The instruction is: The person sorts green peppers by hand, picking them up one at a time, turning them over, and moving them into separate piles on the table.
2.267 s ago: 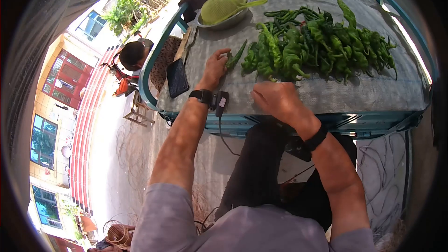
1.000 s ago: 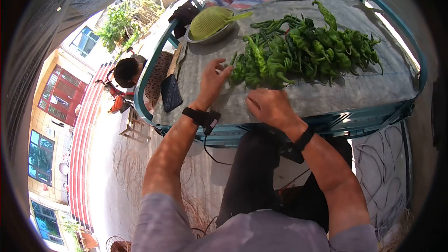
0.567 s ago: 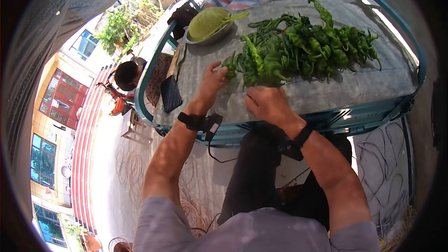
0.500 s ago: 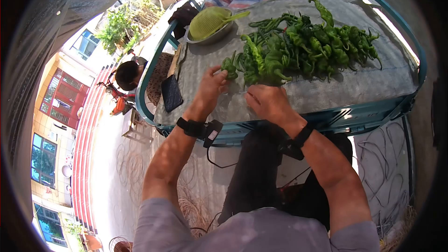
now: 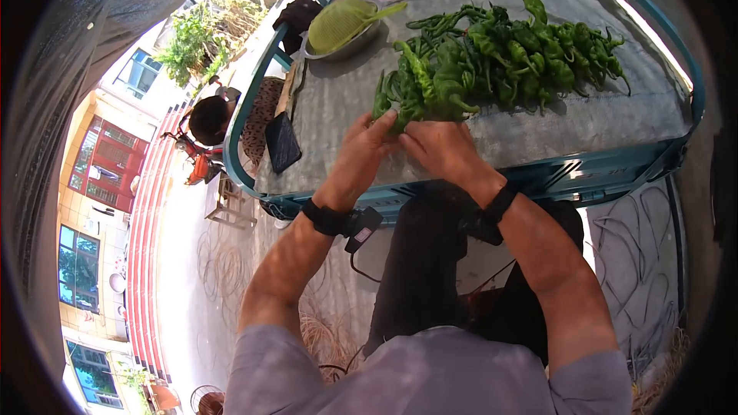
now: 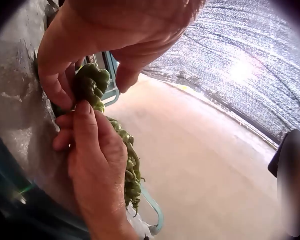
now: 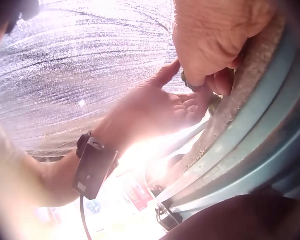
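The left hand [image 5: 363,154] and right hand [image 5: 447,152] meet at the near left end of a row of green peppers [image 5: 500,61] on a grey woven sheet [image 5: 507,142]. In the left wrist view, a wrinkled green pepper [image 6: 92,84] stands between them. The left hand's fingers curl round its far side, while its thumb hangs apart on the other side. From below, the right hand [image 6: 97,160] pinches the pepper's lower end between thumb and fingers. In the right wrist view, the left palm [image 7: 150,110] faces up beneath the right hand [image 7: 215,40], and little of the pepper shows.
A yellow-green strainer [image 5: 338,24] sits in a metal bowl [image 5: 357,44] at the sheet's far left. A dark phone [image 5: 283,143] lies at the left edge. Teal rails [image 5: 234,127] border the cart. Another person [image 5: 211,119] is beyond the left rail.
The left hand lifted a pepper at the sheet's left, reached to the row's left end, drew back with a pepper, then moved right to meet the right hand. The right hand stayed nearly in place.
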The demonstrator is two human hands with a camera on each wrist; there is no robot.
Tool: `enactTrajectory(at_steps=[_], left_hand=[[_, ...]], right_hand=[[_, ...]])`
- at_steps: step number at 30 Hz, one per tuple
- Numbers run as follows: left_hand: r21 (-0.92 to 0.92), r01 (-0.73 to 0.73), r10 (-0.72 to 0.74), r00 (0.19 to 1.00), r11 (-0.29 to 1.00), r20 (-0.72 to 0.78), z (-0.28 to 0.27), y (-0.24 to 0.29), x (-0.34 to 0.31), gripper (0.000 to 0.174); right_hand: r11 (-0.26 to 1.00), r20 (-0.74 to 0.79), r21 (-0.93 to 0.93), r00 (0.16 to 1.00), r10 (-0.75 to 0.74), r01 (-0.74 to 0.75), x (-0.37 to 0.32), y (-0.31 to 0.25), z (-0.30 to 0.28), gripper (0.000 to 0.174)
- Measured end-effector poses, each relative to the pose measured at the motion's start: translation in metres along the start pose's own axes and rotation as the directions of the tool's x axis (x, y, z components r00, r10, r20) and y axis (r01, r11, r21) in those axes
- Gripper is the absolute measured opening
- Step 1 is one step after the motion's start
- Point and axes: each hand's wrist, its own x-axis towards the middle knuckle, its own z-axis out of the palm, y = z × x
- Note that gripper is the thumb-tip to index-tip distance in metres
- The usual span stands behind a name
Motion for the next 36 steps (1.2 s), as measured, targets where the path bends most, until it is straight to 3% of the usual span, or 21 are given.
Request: enactTrajectory(at_steps=[2, 4, 6, 8, 11, 14, 16, 20, 23, 25, 27, 29, 32, 34, 36], left_hand=[[0.088, -0.002, 0.004, 1.000, 0.996, -0.026, -0.003, -0.003, 0.007, 0.025], [0.388, -0.217, 0.236, 0.972, 0.896, -0.003, -0.038, -0.035, 0.028, 0.026], [0.410, -0.234, 0.274, 0.961, 0.882, -0.042, -0.037, -0.033, 0.033, 0.028], [0.148, -0.075, 0.100, 0.980, 0.986, -0.171, -0.030, -0.024, 0.033, 0.031], [0.261, -0.072, 0.148, 0.947, 0.963, -0.285, -0.054, -0.028, 0.036, 0.033], [0.015, -0.005, 0.011, 0.899, 1.000, -0.437, -0.068, -0.024, 0.044, 0.031], [0.127, -0.012, 0.066, 0.901, 0.992, -0.430, -0.072, -0.029, 0.045, 0.030], [0.190, 0.086, -0.004, 0.918, 0.978, -0.396, -0.080, -0.020, 0.047, 0.033], [0.392, 0.161, 0.029, 0.898, 0.906, -0.438, -0.075, -0.003, 0.052, 0.027], [0.525, -0.024, 0.200, 0.938, 0.851, -0.282, -0.081, -0.006, 0.050, 0.024], [0.520, -0.008, 0.168, 0.950, 0.854, -0.262, -0.082, -0.006, 0.052, 0.023], [0.382, 0.210, -0.061, 0.929, 0.900, -0.366, -0.077, 0.002, 0.064, 0.022], [0.204, 0.048, 0.006, 0.966, 0.978, -0.258, -0.096, -0.015, 0.086, 0.044], [0.556, -0.270, 0.326, 0.946, 0.786, -0.001, -0.135, -0.042, 0.116, 0.036], [0.663, -0.236, 0.356, 0.933, 0.710, -0.048, -0.125, -0.038, 0.122, 0.035]], right_hand=[[1.000, 0.016, 0.009, 1.000, -0.012, 0.012, 0.001, -0.001, -0.004, 0.024], [0.999, 0.013, 0.041, 1.000, 0.015, -0.015, 0.002, -0.007, -0.009, 0.025], [0.998, 0.011, 0.053, 0.999, 0.031, -0.032, 0.002, -0.009, -0.010, 0.026], [0.998, 0.016, 0.048, 0.999, 0.036, -0.037, 0.000, -0.009, -0.010, 0.027], [0.999, -0.013, 0.052, 1.000, 0.009, -0.009, -0.001, -0.008, -0.008, 0.024], [0.998, -0.024, 0.063, 1.000, -0.018, 0.020, -0.001, -0.006, -0.007, 0.025], [0.998, -0.035, 0.063, 0.999, -0.022, 0.025, -0.001, -0.007, -0.006, 0.025], [0.997, -0.028, 0.080, 0.999, -0.020, 0.022, -0.001, -0.008, -0.007, 0.026], [0.997, -0.018, 0.077, 1.000, -0.022, 0.023, 0.000, -0.008, -0.008, 0.026], [0.998, -0.013, 0.066, 1.000, -0.018, 0.018, 0.000, -0.008, -0.007, 0.026], [0.998, -0.014, 0.060, 1.000, -0.016, 0.017, 0.000, -0.008, -0.006, 0.026], [0.998, -0.025, 0.057, 1.000, -0.019, 0.021, 0.000, -0.009, -0.007, 0.026], [0.999, 0.004, 0.042, 1.000, -0.008, 0.008, 0.000, -0.008, -0.006, 0.025], [0.999, 0.003, 0.035, 1.000, -0.008, 0.008, 0.000, -0.008, -0.006, 0.025], [0.999, -0.011, 0.032, 1.000, -0.016, 0.016, 0.001, -0.006, -0.006, 0.025]])
